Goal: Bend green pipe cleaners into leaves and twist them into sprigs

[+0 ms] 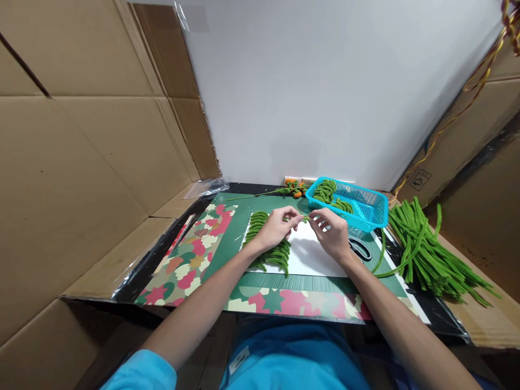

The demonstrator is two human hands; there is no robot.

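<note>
Left hand (276,226) and right hand (333,234) raised just above the white sheet (314,254), fingertips pinched together on a short green pipe-cleaner piece (305,218) held between them; exact grip hard to make out at this size. Row of bent green pieces (268,244) laid along the sheet's left edge, under the left wrist. Blue basket (368,208) just behind the right hand, holding more bent green pieces. Black scissors (361,249) beside the right wrist. Bundle of straight green stems (430,252) at the right of the table (244,214). Orange-flowered sprig (294,189) near the back wall.
</note>
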